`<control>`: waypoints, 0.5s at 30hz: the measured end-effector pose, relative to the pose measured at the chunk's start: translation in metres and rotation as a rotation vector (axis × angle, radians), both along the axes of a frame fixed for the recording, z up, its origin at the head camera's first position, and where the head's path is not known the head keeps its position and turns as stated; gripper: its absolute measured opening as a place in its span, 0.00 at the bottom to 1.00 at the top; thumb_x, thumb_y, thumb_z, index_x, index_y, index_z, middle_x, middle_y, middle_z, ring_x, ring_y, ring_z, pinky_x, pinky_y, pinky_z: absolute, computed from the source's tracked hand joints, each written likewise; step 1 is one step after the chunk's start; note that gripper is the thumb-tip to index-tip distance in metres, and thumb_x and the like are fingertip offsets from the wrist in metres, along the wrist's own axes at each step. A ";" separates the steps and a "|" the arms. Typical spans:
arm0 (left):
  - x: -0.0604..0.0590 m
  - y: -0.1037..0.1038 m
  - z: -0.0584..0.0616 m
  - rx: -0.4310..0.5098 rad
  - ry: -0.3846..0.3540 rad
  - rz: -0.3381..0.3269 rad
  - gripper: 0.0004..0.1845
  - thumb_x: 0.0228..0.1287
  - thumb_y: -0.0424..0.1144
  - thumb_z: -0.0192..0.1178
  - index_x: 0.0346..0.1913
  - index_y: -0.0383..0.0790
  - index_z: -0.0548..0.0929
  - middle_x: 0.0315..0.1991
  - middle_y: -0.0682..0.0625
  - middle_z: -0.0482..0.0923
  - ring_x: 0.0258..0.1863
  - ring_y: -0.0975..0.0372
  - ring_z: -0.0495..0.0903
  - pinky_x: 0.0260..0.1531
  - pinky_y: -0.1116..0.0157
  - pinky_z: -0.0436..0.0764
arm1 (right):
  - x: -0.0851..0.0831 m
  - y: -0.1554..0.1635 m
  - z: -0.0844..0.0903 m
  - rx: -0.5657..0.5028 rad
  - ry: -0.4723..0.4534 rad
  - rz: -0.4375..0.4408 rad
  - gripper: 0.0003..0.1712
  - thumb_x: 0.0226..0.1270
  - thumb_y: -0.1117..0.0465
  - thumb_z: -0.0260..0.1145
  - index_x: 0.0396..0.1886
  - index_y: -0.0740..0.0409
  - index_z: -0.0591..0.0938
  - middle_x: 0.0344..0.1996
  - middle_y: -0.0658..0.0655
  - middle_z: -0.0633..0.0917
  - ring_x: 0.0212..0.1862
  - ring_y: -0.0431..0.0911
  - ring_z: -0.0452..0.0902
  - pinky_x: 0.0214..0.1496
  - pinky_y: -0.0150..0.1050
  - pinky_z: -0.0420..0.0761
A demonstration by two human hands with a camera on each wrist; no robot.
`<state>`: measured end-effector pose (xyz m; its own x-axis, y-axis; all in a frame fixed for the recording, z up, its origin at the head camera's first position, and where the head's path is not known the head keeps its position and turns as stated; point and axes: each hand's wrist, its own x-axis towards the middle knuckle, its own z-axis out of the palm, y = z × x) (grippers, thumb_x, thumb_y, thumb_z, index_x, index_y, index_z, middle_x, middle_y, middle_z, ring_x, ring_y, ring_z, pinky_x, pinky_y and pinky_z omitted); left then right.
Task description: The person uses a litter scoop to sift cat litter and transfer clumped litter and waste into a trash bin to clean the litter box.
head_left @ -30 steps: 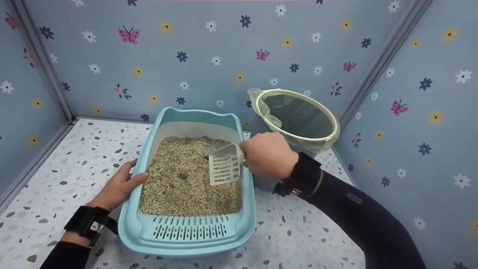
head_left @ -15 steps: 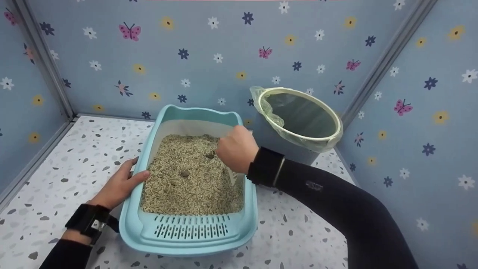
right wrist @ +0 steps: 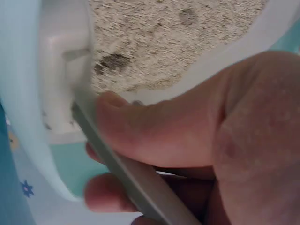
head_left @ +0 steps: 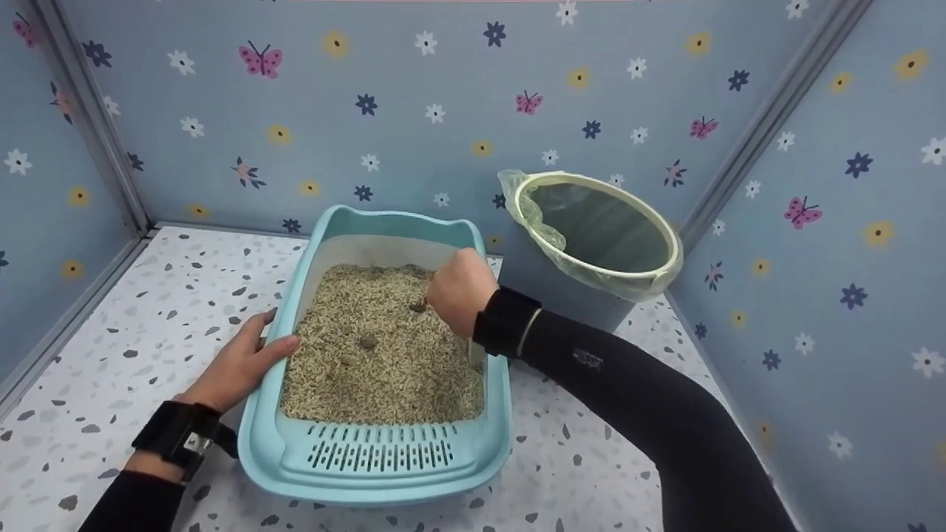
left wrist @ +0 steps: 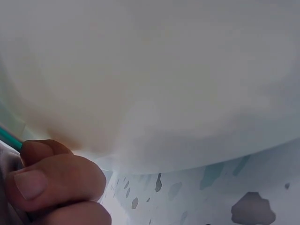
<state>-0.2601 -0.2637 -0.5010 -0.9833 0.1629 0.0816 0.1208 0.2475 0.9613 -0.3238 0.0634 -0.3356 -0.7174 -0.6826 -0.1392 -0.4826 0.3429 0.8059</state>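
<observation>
A light-blue litter box (head_left: 259,443) holds tan granular litter (head_left: 369,384) with two dark clumps on top, one clump (head_left: 368,341) near the middle and another clump (head_left: 417,305) close to my right hand. My left hand (head_left: 236,366) grips the box's left rim, thumb over the top and fingers outside. Over the right part of the box, my right hand (head_left: 463,292) holds a pale slotted litter scoop (right wrist: 115,161) by its handle, knuckles up. In the head view the hand and wrist hide most of the scoop, so whether its blade touches the litter cannot be told.
A grey bin (head_left: 569,288) with a cream rim and a thin translucent liner (head_left: 543,229) stands behind and right of the box. Flowered blue panels (head_left: 414,81) enclose the back and sides. The floor (head_left: 148,310) is white with grey speckles.
My right hand has moved left from beyond the box's right rim to above the litter, and the scoop has turned from plain view to mostly hidden. The left hand keeps its grip.
</observation>
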 end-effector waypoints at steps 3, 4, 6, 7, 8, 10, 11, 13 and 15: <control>0.000 0.000 0.000 -0.004 0.009 -0.001 0.44 0.89 0.50 0.55 0.90 0.33 0.46 0.69 0.20 0.74 0.59 0.38 0.87 0.50 0.56 0.92 | -0.012 0.008 -0.005 -0.045 -0.052 -0.013 0.28 0.76 0.59 0.63 0.19 0.44 0.58 0.18 0.46 0.56 0.22 0.43 0.48 0.21 0.41 0.54; -0.001 0.000 0.000 -0.006 0.009 0.001 0.44 0.89 0.50 0.55 0.90 0.33 0.46 0.70 0.20 0.74 0.59 0.38 0.87 0.50 0.56 0.92 | -0.016 0.011 -0.005 -0.060 -0.070 -0.015 0.27 0.76 0.58 0.64 0.20 0.44 0.59 0.18 0.46 0.56 0.22 0.43 0.48 0.22 0.41 0.55; -0.001 0.000 0.000 -0.005 0.009 0.002 0.44 0.89 0.50 0.56 0.90 0.33 0.47 0.69 0.20 0.74 0.58 0.38 0.87 0.50 0.56 0.92 | -0.024 0.016 -0.006 -0.088 -0.109 -0.019 0.27 0.76 0.56 0.66 0.20 0.44 0.61 0.18 0.46 0.57 0.22 0.44 0.50 0.22 0.42 0.58; -0.001 0.000 -0.001 -0.005 0.007 0.002 0.44 0.89 0.50 0.56 0.90 0.33 0.47 0.69 0.20 0.75 0.57 0.39 0.87 0.49 0.56 0.92 | -0.027 0.018 -0.007 -0.104 -0.133 -0.022 0.27 0.75 0.54 0.68 0.20 0.44 0.62 0.18 0.46 0.59 0.22 0.44 0.51 0.23 0.43 0.60; -0.001 0.000 -0.001 -0.006 0.007 0.003 0.44 0.89 0.50 0.56 0.90 0.33 0.47 0.68 0.21 0.75 0.57 0.39 0.88 0.49 0.56 0.92 | -0.030 0.020 -0.007 -0.118 -0.152 -0.027 0.27 0.74 0.52 0.70 0.20 0.44 0.63 0.18 0.46 0.60 0.22 0.44 0.53 0.23 0.44 0.63; -0.002 0.000 -0.001 -0.008 0.005 0.008 0.44 0.89 0.50 0.56 0.90 0.33 0.47 0.67 0.21 0.76 0.55 0.40 0.88 0.48 0.56 0.93 | -0.034 0.024 -0.007 -0.156 -0.189 -0.040 0.28 0.73 0.49 0.72 0.19 0.44 0.64 0.18 0.46 0.61 0.22 0.44 0.55 0.24 0.45 0.68; -0.002 0.000 -0.001 -0.007 0.006 0.008 0.44 0.89 0.50 0.56 0.90 0.33 0.47 0.66 0.21 0.77 0.55 0.41 0.89 0.48 0.56 0.93 | -0.036 0.025 -0.007 -0.178 -0.208 -0.046 0.29 0.71 0.48 0.74 0.19 0.44 0.64 0.17 0.46 0.62 0.22 0.45 0.56 0.24 0.46 0.70; -0.002 0.000 -0.001 -0.011 0.010 0.007 0.43 0.89 0.49 0.56 0.90 0.32 0.47 0.66 0.21 0.77 0.55 0.41 0.89 0.47 0.57 0.93 | -0.037 0.027 -0.006 -0.223 -0.241 -0.051 0.30 0.69 0.47 0.75 0.18 0.44 0.64 0.17 0.46 0.62 0.22 0.45 0.58 0.26 0.49 0.76; -0.002 0.000 -0.002 -0.007 0.009 0.005 0.43 0.89 0.48 0.55 0.90 0.32 0.46 0.67 0.21 0.77 0.55 0.42 0.89 0.47 0.57 0.93 | -0.037 0.028 -0.006 -0.264 -0.269 -0.047 0.31 0.68 0.45 0.76 0.18 0.44 0.64 0.18 0.46 0.63 0.23 0.45 0.60 0.28 0.51 0.81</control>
